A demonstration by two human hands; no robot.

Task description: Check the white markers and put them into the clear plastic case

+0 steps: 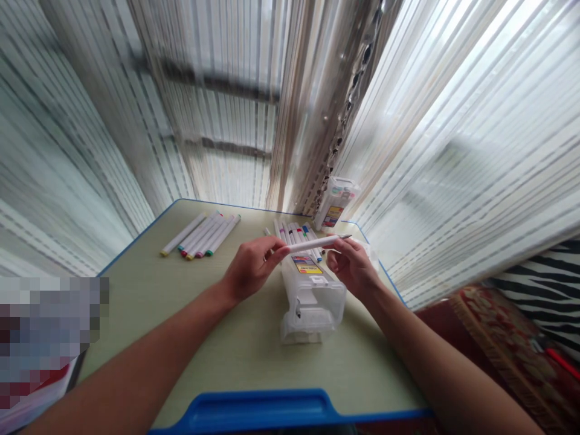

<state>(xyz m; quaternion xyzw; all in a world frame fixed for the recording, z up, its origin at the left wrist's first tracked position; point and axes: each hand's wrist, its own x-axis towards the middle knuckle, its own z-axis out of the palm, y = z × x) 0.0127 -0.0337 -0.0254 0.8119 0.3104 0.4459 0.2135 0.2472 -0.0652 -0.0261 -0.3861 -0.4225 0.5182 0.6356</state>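
Left hand (251,267) and right hand (356,264) hold the white marker (310,244) pinched in their fingers above the bench (226,350), near the clear case (312,289); a slackened pinch could drop it.

Held marker (308,244): white, dark grey at one tip
Left-hand markers (202,234): white, ends in yellow, teal, red and green
Far markers (284,231): white, marked purple, black, red, green and blue
Open box (312,296): clear, whitish
Box label (306,265): yellow, with blue
Upright box (338,196): clear, label yellow, red and blue
Table (249,350): pale green, blue rim
Curtains (226,48): white, grey and brown stripes
Cloth (544,284): black-and-white zebra stripes
Rug (493,326): red and beige pattern
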